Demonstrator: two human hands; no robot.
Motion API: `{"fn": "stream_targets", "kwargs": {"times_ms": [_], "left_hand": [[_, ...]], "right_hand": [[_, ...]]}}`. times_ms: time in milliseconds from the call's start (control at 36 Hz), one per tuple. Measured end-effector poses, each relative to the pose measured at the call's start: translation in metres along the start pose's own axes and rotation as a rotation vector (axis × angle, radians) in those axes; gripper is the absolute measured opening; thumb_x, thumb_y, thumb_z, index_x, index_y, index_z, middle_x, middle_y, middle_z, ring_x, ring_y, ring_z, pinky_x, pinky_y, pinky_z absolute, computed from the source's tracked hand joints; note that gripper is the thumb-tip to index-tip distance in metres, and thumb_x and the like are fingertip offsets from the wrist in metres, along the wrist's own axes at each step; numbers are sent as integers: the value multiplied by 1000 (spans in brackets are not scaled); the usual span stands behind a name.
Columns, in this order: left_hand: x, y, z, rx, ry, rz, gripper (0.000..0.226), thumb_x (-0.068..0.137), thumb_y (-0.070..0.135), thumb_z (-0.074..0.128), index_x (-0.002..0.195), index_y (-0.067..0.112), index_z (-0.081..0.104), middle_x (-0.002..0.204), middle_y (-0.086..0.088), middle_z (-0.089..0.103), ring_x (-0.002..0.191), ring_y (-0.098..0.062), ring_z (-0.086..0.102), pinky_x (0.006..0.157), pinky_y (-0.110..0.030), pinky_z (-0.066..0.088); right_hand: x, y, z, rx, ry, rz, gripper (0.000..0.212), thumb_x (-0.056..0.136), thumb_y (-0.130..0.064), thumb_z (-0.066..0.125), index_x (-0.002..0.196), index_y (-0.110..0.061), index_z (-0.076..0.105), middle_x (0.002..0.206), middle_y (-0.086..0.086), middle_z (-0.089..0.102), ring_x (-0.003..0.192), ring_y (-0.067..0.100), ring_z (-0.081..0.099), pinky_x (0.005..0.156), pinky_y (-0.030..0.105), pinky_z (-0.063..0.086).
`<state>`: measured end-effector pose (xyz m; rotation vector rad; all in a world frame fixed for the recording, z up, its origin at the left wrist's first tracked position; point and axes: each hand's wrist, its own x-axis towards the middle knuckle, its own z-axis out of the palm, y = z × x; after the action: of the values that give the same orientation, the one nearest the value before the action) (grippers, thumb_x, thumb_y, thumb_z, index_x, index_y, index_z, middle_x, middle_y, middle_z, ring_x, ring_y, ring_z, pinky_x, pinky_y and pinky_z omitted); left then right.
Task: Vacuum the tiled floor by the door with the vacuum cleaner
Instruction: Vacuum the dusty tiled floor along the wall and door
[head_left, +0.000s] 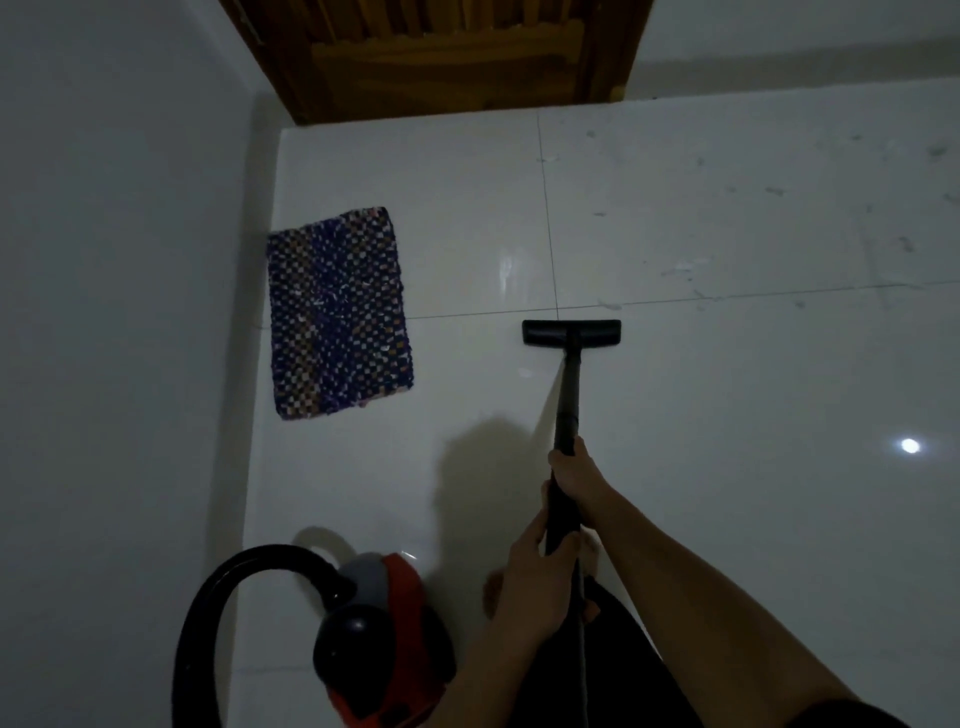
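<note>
Black hose (270, 557) arcs out of the red-and-grey vacuum cleaner (395, 597), which sits well behind and to the left of the nozzle (571, 332), out of the sweep path. A woven mat (340, 312) lies to the nozzle's left and apart from it, so the tiled floor (727, 395) around it is bare. The left hand (535, 566) wraps the tube (569, 395) far behind the nozzle, probably to push. The right hand (574, 475) clamps the tube nearer the nozzle, probably to steer. The nozzle sits flat on the tiles at a grout crossing, short of the wooden door (447, 57). To the nozzle's right, pale specks (680, 267) dot the tiles, probably the next stretch to cover.
</note>
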<state>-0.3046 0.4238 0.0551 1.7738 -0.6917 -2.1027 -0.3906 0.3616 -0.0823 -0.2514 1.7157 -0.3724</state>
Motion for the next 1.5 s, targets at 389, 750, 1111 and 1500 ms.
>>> {"fn": "stream_targets", "kwargs": {"times_ms": [389, 750, 1111, 1500], "left_hand": [[56, 36, 34, -38, 82, -70, 34, 95, 17, 48, 127, 30, 44, 73, -8, 60, 37, -9, 56, 38, -23, 44], [125, 114, 67, -92, 138, -64, 43, 95, 13, 49, 136, 24, 42, 68, -11, 58, 47, -16, 54, 40, -25, 44], [207, 193, 67, -65, 128, -34, 43, 96, 16, 47, 138, 19, 40, 69, -6, 56, 50, -11, 54, 38, -18, 44], [294, 285, 38, -33, 200, -15, 51, 93, 18, 53, 141, 20, 36, 101, -16, 68, 72, -19, 64, 58, -16, 52]], "right_hand": [[43, -55, -34, 10, -80, -60, 52, 100, -9, 38, 148, -18, 20, 68, 11, 49, 40, 18, 49, 34, 21, 43], [95, -152, -71, 1, -141, -57, 54, 100, -10, 36, 149, -24, 17, 66, 11, 48, 37, 16, 47, 36, 24, 43], [162, -245, -76, -35, -116, -87, 53, 100, -10, 37, 146, -27, 17, 60, 12, 47, 39, 20, 48, 38, 27, 44], [221, -363, -63, -82, -111, -109, 57, 100, -10, 36, 149, -28, 13, 63, 11, 49, 31, 15, 49, 37, 25, 43]]}}
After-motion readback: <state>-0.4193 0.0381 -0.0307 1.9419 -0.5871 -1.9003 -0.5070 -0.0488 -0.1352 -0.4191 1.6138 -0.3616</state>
